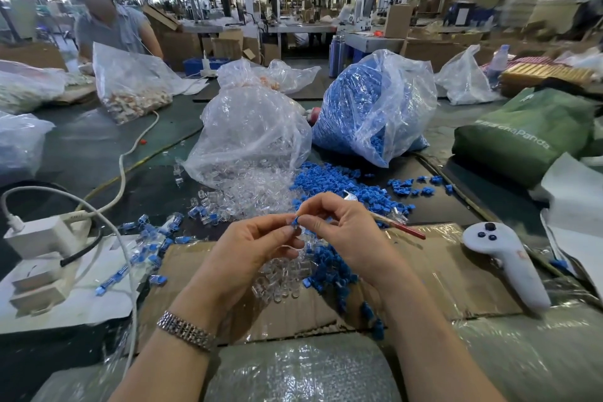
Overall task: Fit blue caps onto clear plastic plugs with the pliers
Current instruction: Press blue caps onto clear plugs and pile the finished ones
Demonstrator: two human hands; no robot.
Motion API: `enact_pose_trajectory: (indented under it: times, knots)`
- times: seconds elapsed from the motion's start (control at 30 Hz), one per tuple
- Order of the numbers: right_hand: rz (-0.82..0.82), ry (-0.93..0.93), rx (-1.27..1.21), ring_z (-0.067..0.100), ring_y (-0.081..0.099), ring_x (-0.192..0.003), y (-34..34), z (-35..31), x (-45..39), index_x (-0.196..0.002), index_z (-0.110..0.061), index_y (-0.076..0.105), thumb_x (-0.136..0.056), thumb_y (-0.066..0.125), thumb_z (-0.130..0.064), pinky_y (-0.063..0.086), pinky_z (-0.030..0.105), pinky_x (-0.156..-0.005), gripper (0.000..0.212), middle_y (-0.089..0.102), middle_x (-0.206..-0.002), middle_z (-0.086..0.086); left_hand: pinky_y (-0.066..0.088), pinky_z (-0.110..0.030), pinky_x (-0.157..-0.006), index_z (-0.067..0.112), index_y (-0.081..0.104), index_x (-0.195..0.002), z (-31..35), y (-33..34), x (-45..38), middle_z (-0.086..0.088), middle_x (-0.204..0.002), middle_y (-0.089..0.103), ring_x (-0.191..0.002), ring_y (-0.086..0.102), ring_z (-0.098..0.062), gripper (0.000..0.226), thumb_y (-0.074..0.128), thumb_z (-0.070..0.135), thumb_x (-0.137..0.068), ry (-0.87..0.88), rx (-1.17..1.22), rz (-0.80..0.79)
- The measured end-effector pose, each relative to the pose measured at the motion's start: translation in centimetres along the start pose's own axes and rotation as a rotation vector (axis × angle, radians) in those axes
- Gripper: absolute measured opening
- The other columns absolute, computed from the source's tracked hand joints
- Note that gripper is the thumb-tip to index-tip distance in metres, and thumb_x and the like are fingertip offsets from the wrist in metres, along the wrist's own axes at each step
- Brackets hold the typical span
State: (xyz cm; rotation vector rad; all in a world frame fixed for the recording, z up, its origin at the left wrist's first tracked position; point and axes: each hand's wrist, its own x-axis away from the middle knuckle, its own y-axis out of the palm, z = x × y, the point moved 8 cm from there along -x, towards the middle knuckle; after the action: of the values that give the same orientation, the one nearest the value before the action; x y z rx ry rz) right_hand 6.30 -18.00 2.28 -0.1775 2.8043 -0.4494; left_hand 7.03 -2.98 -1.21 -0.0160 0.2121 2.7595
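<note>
- Head view: the left hand (253,246) and right hand (339,225) meet above a cardboard sheet (450,268) at the desk's near edge.
- The fingertips of both hands pinch one blue cap (295,221); a clear plug seems to sit beneath it against the left fingers, though it is too small to be sure.
- The right hand also holds the pliers (403,227): the red handle sticks out to the right under the palm, and the metal head shows just behind the knuckles.
- A metal watch band (186,331) circles the left wrist.
- Loose clear plugs (280,274) and blue caps (329,266) lie heaped on the cardboard under the hands.
- Capped plugs (153,232) are scattered toward the left edge, near a white power strip (42,235).
- Farther back, a bag of clear plugs (251,130) stands beside a bag of blue caps (375,104), both spilling toward the near edge.
- A white controller (509,264) rests on the cardboard's right end; a green bag (525,134) lies at the right edge.
- Another person (111,23) stands at the far left corner.
</note>
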Motion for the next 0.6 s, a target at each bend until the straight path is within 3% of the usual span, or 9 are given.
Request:
enact_pose_trajectory:
  times: [0.17,0.47,0.53,0.6]
  knots:
    - [-0.017,-0.042,0.055,-0.001,0.057,-0.081,0.04,-0.39,0.21,-0.09,-0.033,0.07,-0.095,0.071,-0.019,0.045,0.015,-0.076,0.015,0.066,-0.085,-0.016,0.06,-0.03,-0.079,0.003,0.076,-0.102,0.21,-0.36,0.06,-0.021,-0.1,0.074,-0.093,0.073,-0.033,0.025,0.079,0.009,-0.078,-0.004,0.105,0.028]
    - [-0.035,-0.052,0.076,0.001,0.055,-0.08,0.15,-0.58,0.26,-0.094,-0.024,0.071,-0.095,0.07,-0.019,0.043,0.022,-0.076,0.005,0.063,-0.088,-0.005,0.06,-0.028,-0.075,0.002,0.078,-0.098,0.43,-0.19,0.11,-0.025,-0.1,0.074,-0.089,0.074,-0.032,0.022,0.075,0.007,-0.077,-0.007,0.136,0.03]
    - [-0.049,-0.028,0.047,-0.001,0.057,-0.079,0.13,-0.58,0.33,-0.098,-0.028,0.07,-0.093,0.072,-0.029,0.046,0.02,-0.074,0.005,0.064,-0.086,-0.009,0.06,-0.027,-0.075,0.004,0.079,-0.098,0.52,-0.06,0.12,-0.024,-0.099,0.075,-0.089,0.075,-0.031,0.024,0.077,0.009,-0.075,-0.001,0.146,0.026]
    - [0.0,0.011,-0.027,-0.001,0.061,-0.081,-0.71,-0.18,0.29,-0.103,-0.034,0.067,-0.088,0.073,-0.044,0.05,0.017,-0.074,0.019,0.066,-0.088,-0.012,0.06,-0.028,-0.077,0.004,0.079,-0.098,0.55,-0.1,0.14,-0.024,-0.101,0.075,-0.091,0.075,-0.032,0.027,0.079,0.011,-0.072,-0.002,0.163,0.027]
